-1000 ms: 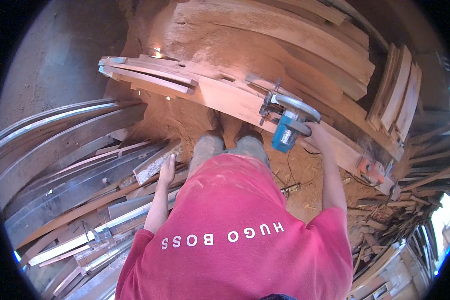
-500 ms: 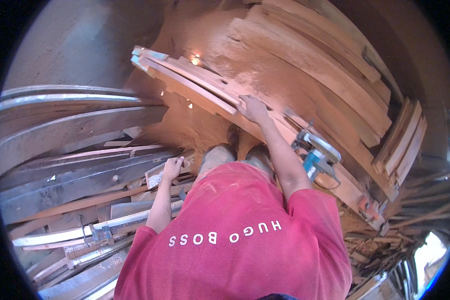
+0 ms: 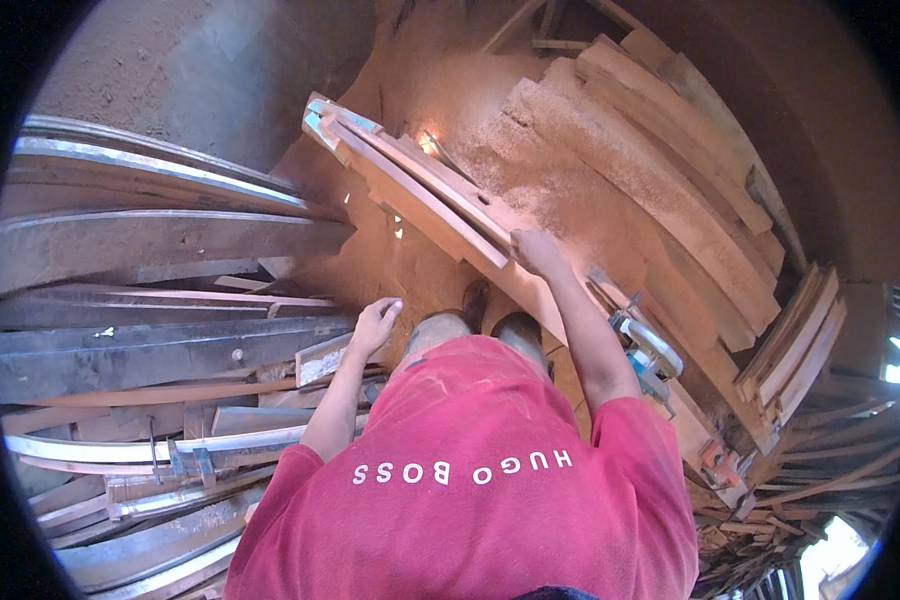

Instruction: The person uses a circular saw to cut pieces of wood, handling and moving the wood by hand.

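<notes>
From my feed, the right hand point(image 3: 536, 250) sits just right of centre, toward one o'clock, its fingers curled down over the near edge of a long reddish-brown wooden plank point(image 3: 440, 205) that runs from eleven o'clock down toward four o'clock; I read it as a loose grip on the board's edge, though the fingertips are hidden behind the wood. That plank lies on top of a bundle of similar long boards, dusted with pale sawdust point(image 3: 560, 150). The left hand point(image 3: 375, 322) hangs near the centre, slightly toward nine o'clock, fingers half bent and relaxed, holding nothing; it hovers just above a short pale offcut block of wood point(image 3: 320, 358) without touching it, as far as I can tell. A blue-and-silver handheld circular saw point(image 3: 648, 352) rests on the boards at about three o'clock, just beside the right forearm and apart from the hand. Grey weathered curved planks point(image 3: 160, 240) are stacked from eight to ten o'clock, and more brown boards point(image 3: 670, 200) fan out from one to three o'clock. The person's red shirt point(image 3: 490, 480) fills six o'clock.
</notes>
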Demonstrator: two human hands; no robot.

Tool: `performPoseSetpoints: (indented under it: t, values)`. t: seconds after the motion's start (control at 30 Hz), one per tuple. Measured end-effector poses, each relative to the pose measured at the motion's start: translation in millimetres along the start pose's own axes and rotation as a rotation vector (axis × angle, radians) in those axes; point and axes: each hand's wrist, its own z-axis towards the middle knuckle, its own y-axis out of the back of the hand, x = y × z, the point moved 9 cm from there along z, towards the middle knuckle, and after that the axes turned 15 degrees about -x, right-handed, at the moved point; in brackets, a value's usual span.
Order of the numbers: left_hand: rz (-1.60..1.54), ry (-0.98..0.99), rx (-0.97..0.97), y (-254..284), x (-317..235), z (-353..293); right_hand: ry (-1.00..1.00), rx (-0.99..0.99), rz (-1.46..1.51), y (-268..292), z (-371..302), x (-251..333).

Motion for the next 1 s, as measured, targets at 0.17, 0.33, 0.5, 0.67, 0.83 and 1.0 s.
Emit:
performPoseSetpoints:
  t: [0.17, 0.33, 0.5, 0.67, 0.83, 1.0]
  values:
    - [-0.447, 0.305, 0.085, -36, -38, 35, 0.04, -0.204, 0.137, 131, -26, 22]
    - [-0.978, 0.673, 0.396, -127, -133, 41, -0.071, -0.499, 0.4, 269, -95, 64]
    - [-1.695, 0.712, 0.58, -183, -230, 46, -0.326, -0.863, 0.397, 303, -185, 45]
    - [-1.469, 0.948, 0.622, -263, -251, -10, -0.911, -1.214, 0.705, 223, -356, -47]
    - [-1.038, 0.626, 0.702, -288, -315, -96, -1.216, -1.526, 1.228, 134, -509, -46]
    - [-0.516, 0.317, 0.838, -334, -351, -214, -1.507, -1.731, 1.924, 19, -605, -13]
